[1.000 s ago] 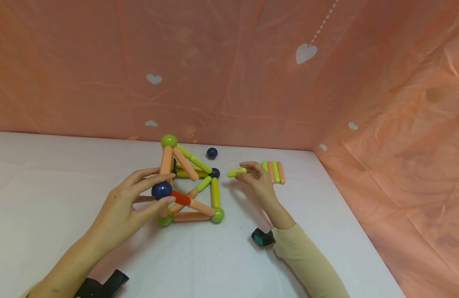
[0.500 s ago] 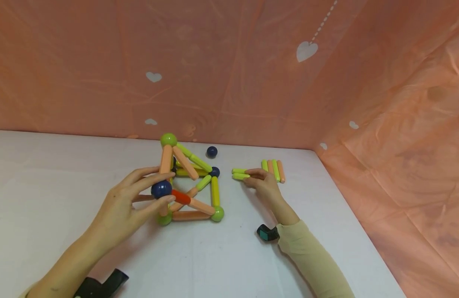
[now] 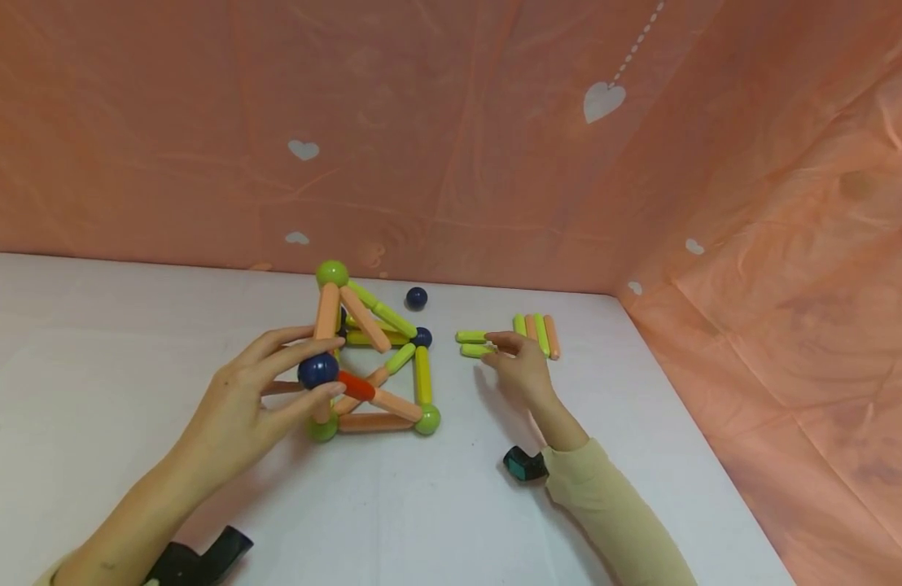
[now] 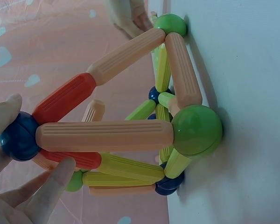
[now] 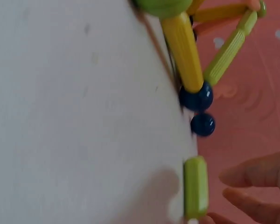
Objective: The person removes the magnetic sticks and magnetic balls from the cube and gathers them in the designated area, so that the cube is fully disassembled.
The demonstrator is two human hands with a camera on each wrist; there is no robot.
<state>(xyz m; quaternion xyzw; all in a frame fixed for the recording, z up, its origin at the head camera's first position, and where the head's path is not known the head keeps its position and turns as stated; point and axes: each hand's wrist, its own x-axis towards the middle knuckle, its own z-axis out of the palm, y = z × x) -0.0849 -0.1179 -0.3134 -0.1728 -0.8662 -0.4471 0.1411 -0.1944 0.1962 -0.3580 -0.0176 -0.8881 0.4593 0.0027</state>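
Observation:
My left hand (image 3: 234, 403) pinches a dark blue ball (image 3: 318, 371) between thumb and fingers, at a raised corner of a frame of magnetic rods and balls. Peach rods (image 4: 105, 136) and red rods (image 4: 65, 98) join that ball, as the left wrist view shows. A green ball (image 3: 332, 273) tops another corner. To the right, two short light green rods (image 3: 470, 336) lie side by side on the white table. My right hand (image 3: 523, 370) is just behind their right ends. In the right wrist view, its thumb and forefinger stand apart from a light green rod (image 5: 196, 186).
A loose dark blue ball (image 3: 417, 298) sits behind the frame. Several green and peach rods (image 3: 542, 335) lie in a row beyond the right hand. A peach cloth (image 3: 451, 146) hangs behind the table (image 3: 422, 513) and along its right side.
My right hand has lowered a short green rod to the table and moved right, and its fingers have loosened. Two green rods now show there. The left hand keeps its place on the blue ball.

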